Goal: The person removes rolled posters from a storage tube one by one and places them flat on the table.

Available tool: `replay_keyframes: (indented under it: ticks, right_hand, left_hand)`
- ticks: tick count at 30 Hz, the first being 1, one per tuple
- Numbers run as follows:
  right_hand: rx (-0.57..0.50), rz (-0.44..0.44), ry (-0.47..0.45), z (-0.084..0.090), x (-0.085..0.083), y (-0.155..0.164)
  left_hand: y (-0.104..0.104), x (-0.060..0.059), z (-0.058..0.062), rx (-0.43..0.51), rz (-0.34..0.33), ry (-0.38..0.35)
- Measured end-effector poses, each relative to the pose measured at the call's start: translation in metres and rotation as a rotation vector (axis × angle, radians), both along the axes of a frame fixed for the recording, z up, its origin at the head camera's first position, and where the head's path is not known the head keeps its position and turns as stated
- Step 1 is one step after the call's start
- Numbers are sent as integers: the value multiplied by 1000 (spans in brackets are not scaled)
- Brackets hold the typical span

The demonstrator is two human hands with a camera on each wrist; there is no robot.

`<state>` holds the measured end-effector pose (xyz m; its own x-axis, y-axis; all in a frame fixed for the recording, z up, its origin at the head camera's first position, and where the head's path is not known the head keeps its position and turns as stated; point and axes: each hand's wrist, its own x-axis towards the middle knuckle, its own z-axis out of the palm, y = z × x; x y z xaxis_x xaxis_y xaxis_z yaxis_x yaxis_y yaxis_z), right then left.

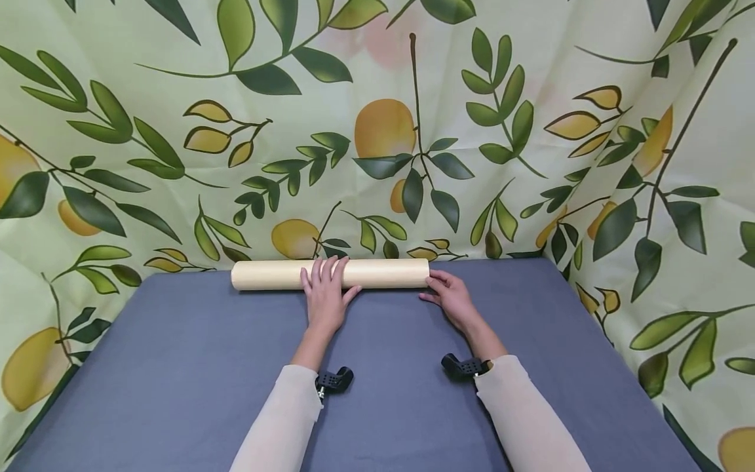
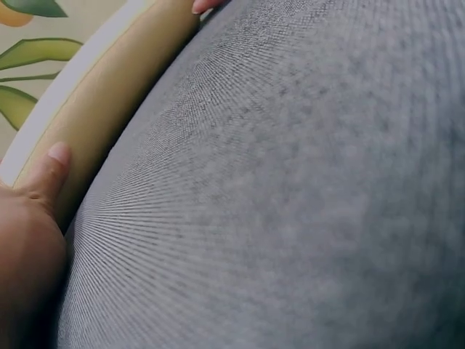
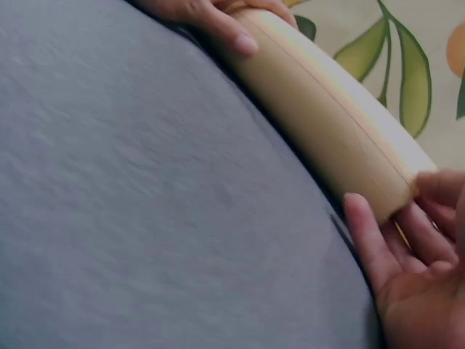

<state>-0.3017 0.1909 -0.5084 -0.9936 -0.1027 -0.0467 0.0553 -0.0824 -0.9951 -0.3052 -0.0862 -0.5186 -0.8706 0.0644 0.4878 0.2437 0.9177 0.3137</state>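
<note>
A long cream-coloured roll (image 1: pixel 383 273) lies across the back of the table, with a thin seam line along it in the right wrist view. My left hand (image 1: pixel 326 298) rests on its middle, fingers spread over the top and thumb (image 2: pixel 55 166) against the near side. At the roll's right end is my right hand (image 1: pixel 453 298). Its fingers (image 3: pixel 429 233) touch the end and its edge, slightly bent, while the thumb (image 3: pixel 361 222) stands low in front, near the tabletop. The inside of the roll's end is mostly hidden by those fingers.
A blue-grey cloth (image 1: pixel 389 380) covers the table. Behind it hangs a curtain (image 1: pixel 330 151) printed with fruit and leaves, close to the roll's far side. The same print continues down both sides. Each wrist wears a black camera mount (image 1: pixel 463 367).
</note>
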Motion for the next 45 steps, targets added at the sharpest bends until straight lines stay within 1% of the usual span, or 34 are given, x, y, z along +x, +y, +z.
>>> replay_keyframes:
  ticks: [5,7,11,15,21,25,28,33,35,38,40,45]
  right_hand:
    - [-12,149,19,2,-10,6]
    - [-11,177,6,4,-13,8]
    - [-7,186,-50,8,-15,8]
    - [-1,156,-73,9,-16,7]
    - [13,58,-79,9,-17,6]
    - [31,24,-91,9,-17,8]
    - [55,-6,-67,10,-15,9]
    - [93,-65,-7,11,-13,11]
    - [105,-92,-5,11,-13,13]
    - [121,-142,-33,12,-13,17]
    - [143,-158,-45,13,-13,21]
    - [176,-166,-56,15,-11,35]
  left_hand:
    - [-1,0,1,-20,3,-18]
    - [-1,0,1,-25,-1,-23]
    - [-1,0,0,-25,-2,-21]
    - [-1,0,-1,-18,-3,-17]
    - [-2,1,-2,-13,-1,-9]
    - [-3,1,-1,-7,-5,-9]
    - [-3,1,-1,-1,-11,-24]
    - [-2,1,0,-13,-3,-43]
    - [-2,1,1,-15,-3,-47]
    - [-1,2,2,-12,-10,-54]
    - [-1,2,2,-11,-11,-60]
    - [-2,1,1,-21,-3,-63]
